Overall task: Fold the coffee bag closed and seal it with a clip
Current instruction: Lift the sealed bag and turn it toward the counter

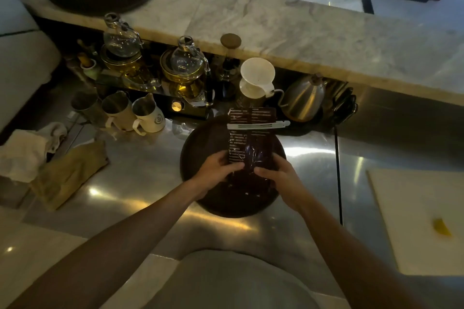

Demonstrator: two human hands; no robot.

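Left of the tray (190, 158), two cloths lie on the steel counter (150, 178): a white cloth (23, 150) at the far left and a tan cloth (67, 173) just beside it, nearer the tray. Behind them, up-left of the tray, stand three pitchers (147, 114) in a row, and beyond those two glass kettles (184, 57) sit on gold stands under the marble ledge (276, 27). The dark round tray lies on the counter in the middle, and the bag (249, 138) stands on it, dark with pale print, its top flat and upright. The clip (256, 125), a pale bar, is clamped level across the bag below its top edge, with its end sticking out past the bag's right side. The left hand (218, 167) is closed on the bag's lower left edge, thumb across the front. The right hand (278, 177) is closed on the lower right edge, thumb likewise on the front; both grips are clamped on the bag. Just behind the tray a white dripper (257, 75) sits on a dark vessel, and right of that stands a steel kettle (305, 99). Well right of the tray lies a white board (414, 208) with a small yellow piece (442, 227) on it.
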